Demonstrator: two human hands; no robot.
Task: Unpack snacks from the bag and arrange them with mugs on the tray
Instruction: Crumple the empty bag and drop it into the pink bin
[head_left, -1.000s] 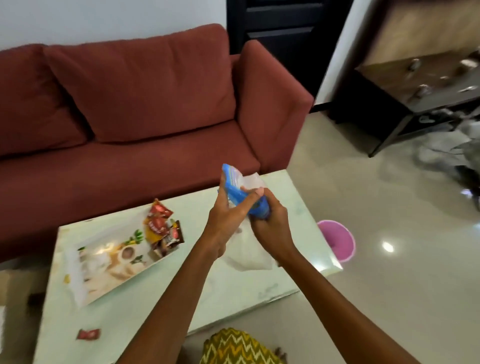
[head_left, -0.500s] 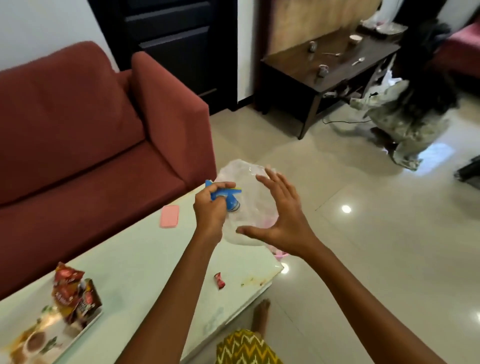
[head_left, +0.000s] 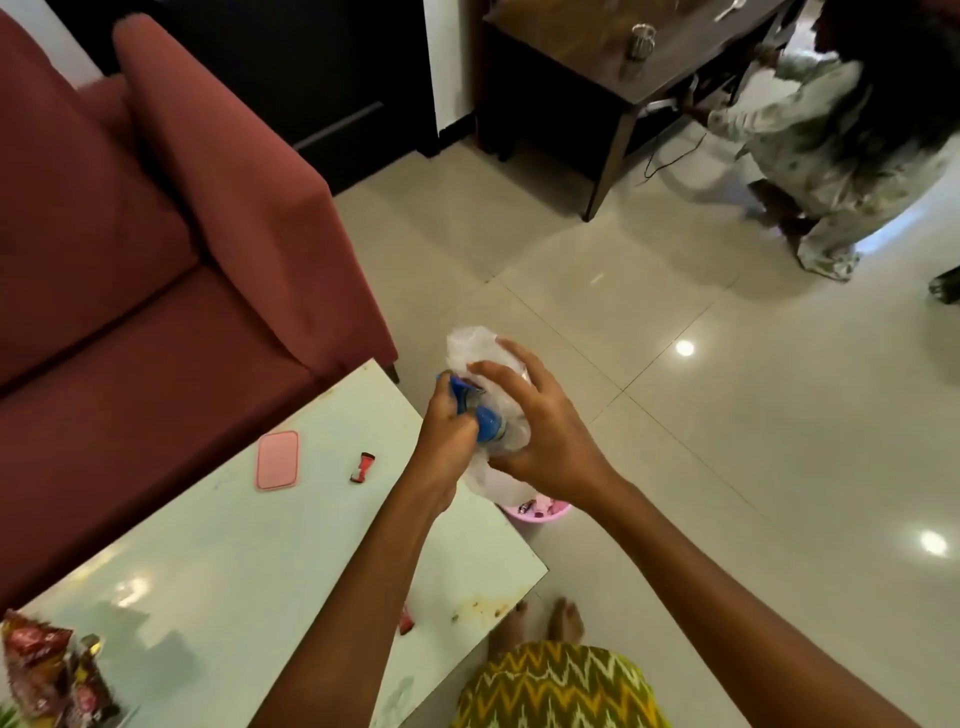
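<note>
A crumpled clear plastic bag (head_left: 470, 347) with a blue part (head_left: 487, 419) is held above the table's right corner. My left hand (head_left: 447, 431) is closed around the blue part. My right hand (head_left: 545, 431) presses its fingers onto the clear plastic from the right side. Red and dark snack packets (head_left: 49, 670) stand at the bottom left corner, where only an edge of the tray shows. One small red snack (head_left: 362, 460) lies loose on the pale table (head_left: 218, 561). No mugs are in view.
A pink flat case (head_left: 278, 461) lies on the table. The red sofa (head_left: 156, 249) stands behind it. A pink bin (head_left: 535, 512) sits on the floor below my hands. Another person (head_left: 841, 150) crouches by a dark side table (head_left: 613, 62) at the upper right.
The view has swung right and down, so the tray has slid out at the lower left. My right hand, open with spread fingers before, has closed onto the plastic bag.
</note>
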